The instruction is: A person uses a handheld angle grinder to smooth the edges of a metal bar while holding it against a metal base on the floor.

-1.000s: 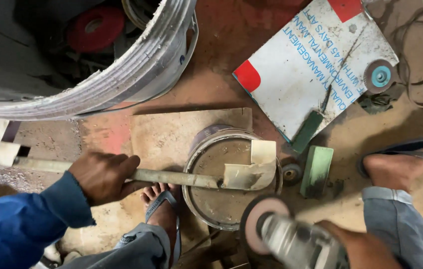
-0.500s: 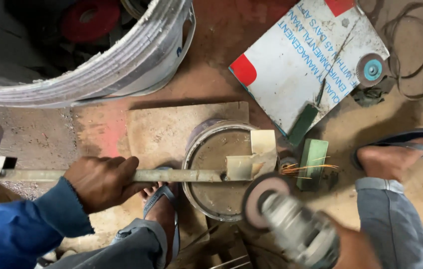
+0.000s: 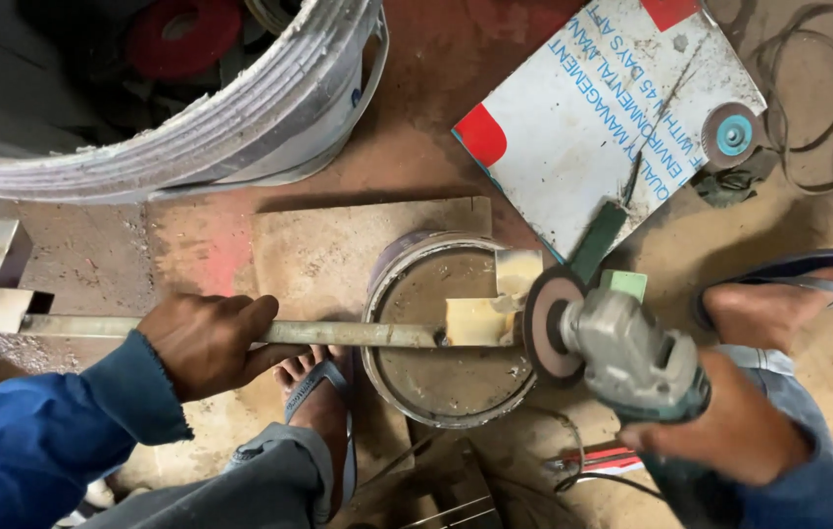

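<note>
Over the last second we have brought the angle grinder [image 3: 632, 362] in from the lower right, so its disc [image 3: 546, 325] now stands just at the welded plates [image 3: 480, 318] on the end of the metal bar [image 3: 348, 334]; we judge grinding to be starting. Our left hand [image 3: 206, 343] is clamped around the bar near its middle, well apart from those plates, which rest on the lid of a paint tin [image 3: 446, 387]. Our right hand [image 3: 730, 426] is closed on the grinder's body. The bar's far end lies toward the left edge of the floor [image 3: 416, 127].
</note>
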